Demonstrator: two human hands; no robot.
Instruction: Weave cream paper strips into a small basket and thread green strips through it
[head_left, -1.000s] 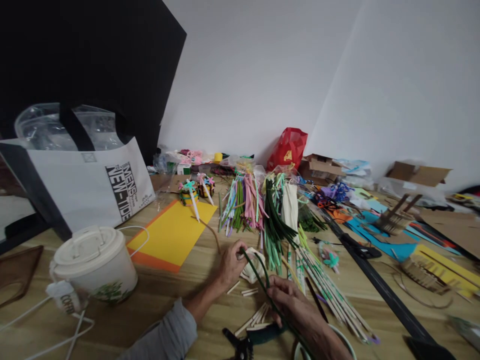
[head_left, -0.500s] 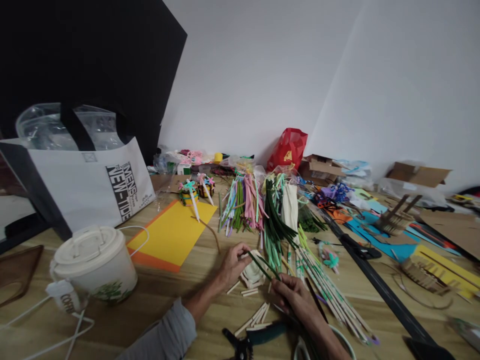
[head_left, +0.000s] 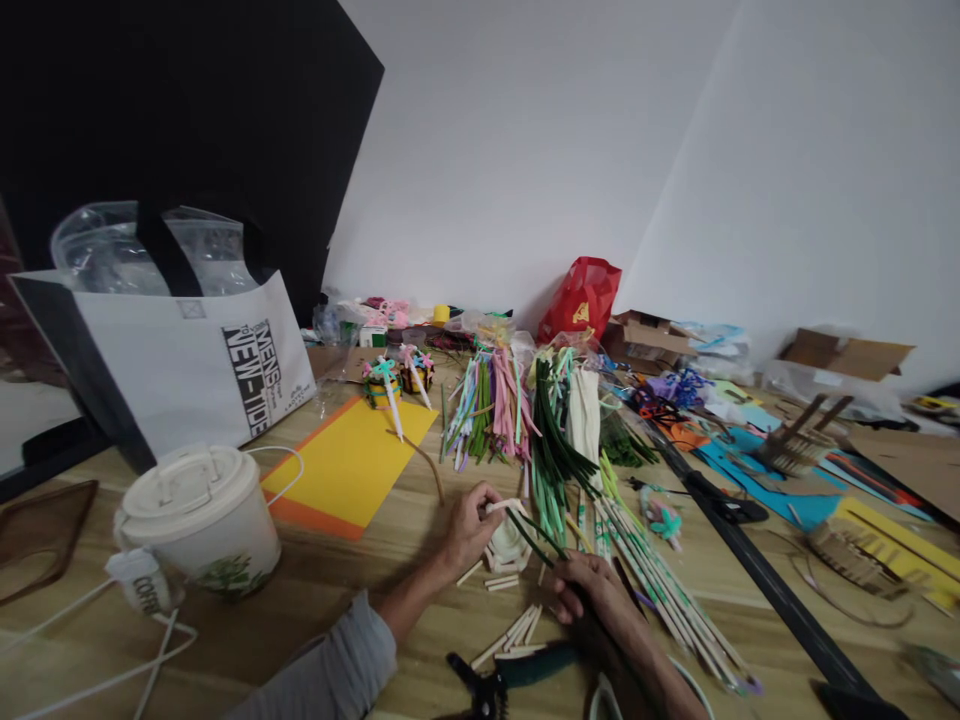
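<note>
Dark green strips (head_left: 531,538) run between my two hands above the wooden table. My left hand (head_left: 474,520) is closed in a pinch at their left end, by the rim of a small cream-coloured piece (head_left: 508,548). Fingers of my right hand (head_left: 589,590) are closed on the strips at the other end. Short pale sticks (head_left: 514,632) lie below the hands. Near the bottom edge, dark-handled cutters (head_left: 491,685) rest on the table, partly cut off by the frame. Bundles of dark green strips (head_left: 555,430) and cream strips (head_left: 583,415) lie beyond my hands.
A lidded white bucket (head_left: 202,530) and a white bag (head_left: 187,360) stand at the left, beside yellow sheets (head_left: 360,465). Long wrapped sticks (head_left: 667,590) and a black bar (head_left: 772,560) lie at the right. A red bag (head_left: 581,300) sits at the back.
The camera view has shifted slightly, moving the scene a little to the right. The cream piece's rim now shows beside my left fingertips, and my right fingers look slightly more spread.
</note>
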